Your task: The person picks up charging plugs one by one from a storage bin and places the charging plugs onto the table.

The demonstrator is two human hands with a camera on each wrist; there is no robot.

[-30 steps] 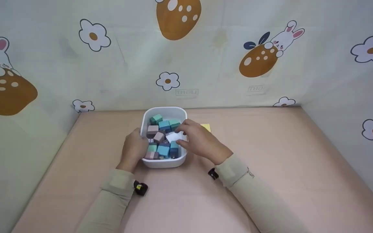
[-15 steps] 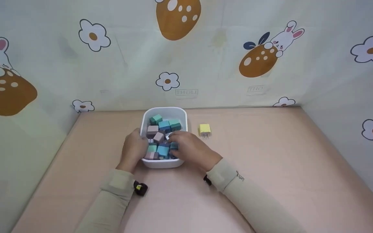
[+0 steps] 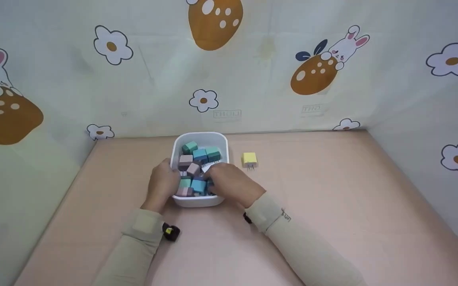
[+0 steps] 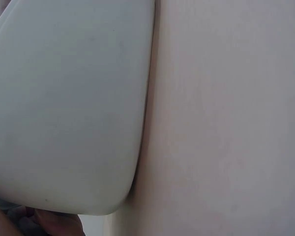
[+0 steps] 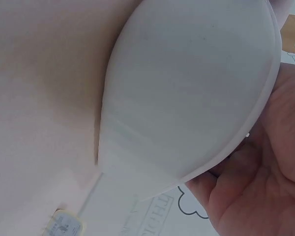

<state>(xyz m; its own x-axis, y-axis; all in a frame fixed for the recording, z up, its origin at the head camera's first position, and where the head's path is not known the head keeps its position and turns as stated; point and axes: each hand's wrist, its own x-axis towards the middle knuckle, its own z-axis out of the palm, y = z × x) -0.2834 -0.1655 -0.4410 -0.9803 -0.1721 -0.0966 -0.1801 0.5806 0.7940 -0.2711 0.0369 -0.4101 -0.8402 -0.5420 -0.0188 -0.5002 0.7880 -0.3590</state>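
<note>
A white plastic bin [image 3: 199,201] holds several small two-tone wall chargers in teal, blue [image 3: 198,185], pink [image 3: 185,160] and white. At the bin's left side my left hand [image 3: 163,178] grips the rim, thumb over the edge. My right hand [image 3: 233,180] reaches over the right rim, fingers bent down among the chargers at the front right. Its fingertips are hidden in the head view, and I cannot tell whether they pinch one. The right wrist view has this hand's curled fingers [image 5: 236,177] behind the rim. The bin's wall [image 4: 69,108] fills much of the left wrist view.
One yellow charger [image 3: 249,160] lies on the table right of the bin, prongs toward me. The pinkish tabletop [image 3: 332,206] ends at a patterned cloth backdrop [image 3: 253,79] behind and on both sides.
My right hand has come down and left from above the bin into the chargers, uncovering the yellow charger on the table. The left hand keeps its grip on the rim.
</note>
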